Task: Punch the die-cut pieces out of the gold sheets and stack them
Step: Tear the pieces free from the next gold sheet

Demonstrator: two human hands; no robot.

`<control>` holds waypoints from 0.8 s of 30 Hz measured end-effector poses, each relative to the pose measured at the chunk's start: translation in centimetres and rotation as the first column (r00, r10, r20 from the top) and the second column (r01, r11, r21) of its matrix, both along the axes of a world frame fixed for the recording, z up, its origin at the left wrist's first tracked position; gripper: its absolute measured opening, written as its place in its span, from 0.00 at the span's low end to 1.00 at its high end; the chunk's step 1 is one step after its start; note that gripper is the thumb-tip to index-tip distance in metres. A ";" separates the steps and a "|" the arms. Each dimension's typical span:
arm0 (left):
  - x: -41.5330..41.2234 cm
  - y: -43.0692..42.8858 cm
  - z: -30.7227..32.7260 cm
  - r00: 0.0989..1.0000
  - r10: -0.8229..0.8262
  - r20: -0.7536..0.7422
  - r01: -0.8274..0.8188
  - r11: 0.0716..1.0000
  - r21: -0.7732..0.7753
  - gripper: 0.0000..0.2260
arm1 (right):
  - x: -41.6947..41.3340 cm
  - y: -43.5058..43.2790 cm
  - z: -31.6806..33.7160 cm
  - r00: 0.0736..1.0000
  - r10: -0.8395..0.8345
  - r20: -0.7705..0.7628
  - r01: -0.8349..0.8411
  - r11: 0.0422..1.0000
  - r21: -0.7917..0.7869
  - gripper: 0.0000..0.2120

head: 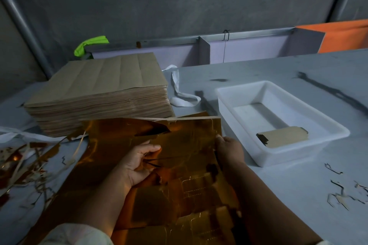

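Your left hand is turned palm-up at the middle of the shiny gold die-cut sheet, its fingers curled in and pinching a loosened part of the foil card. Your right hand grips the same sheet at its right edge, knuckles up and fingers wrapped over the edge. The sheet is held between your hands, its far edge raised just above the grey worktop, and it sits over more gold sheets that lie towards you, with cut lines showing in their surface.

Just right of your right hand stands a white rectangular plastic tray. One punched-out piece, brown side up, lies flat in its near right part.

Behind the held sheet, to the left, is a tall stack of brown card sheets, and beside that a loose white strap lies on the worktop. Gold and brown offcut strips are scattered at your far left, and a few thin scraps lie at the right. A bright green strip and an orange panel show along the back rail.
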State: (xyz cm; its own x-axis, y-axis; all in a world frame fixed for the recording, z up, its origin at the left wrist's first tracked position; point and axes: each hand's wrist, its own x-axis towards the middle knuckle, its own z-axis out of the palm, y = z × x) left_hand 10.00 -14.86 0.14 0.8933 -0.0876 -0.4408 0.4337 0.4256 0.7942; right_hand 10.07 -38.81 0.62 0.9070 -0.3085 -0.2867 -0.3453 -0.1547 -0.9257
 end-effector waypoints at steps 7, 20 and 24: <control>0.2 0.2 -0.2 0.998 0.057 -0.006 -0.057 0.998 -0.033 0.29 | -0.4 0.1 0.3 0.998 0.063 0.009 -0.064 0.998 0.018 0.17; 1.6 -3.1 3.2 0.992 -0.031 -0.124 0.059 0.972 0.229 0.18 | -1.7 -0.1 0.6 0.993 0.097 0.070 -0.103 0.991 0.087 0.15; 1.7 -3.5 3.9 0.983 -0.069 -0.169 0.106 0.968 0.226 0.20 | -1.6 -0.4 0.3 0.994 0.080 0.076 -0.092 0.983 0.157 0.12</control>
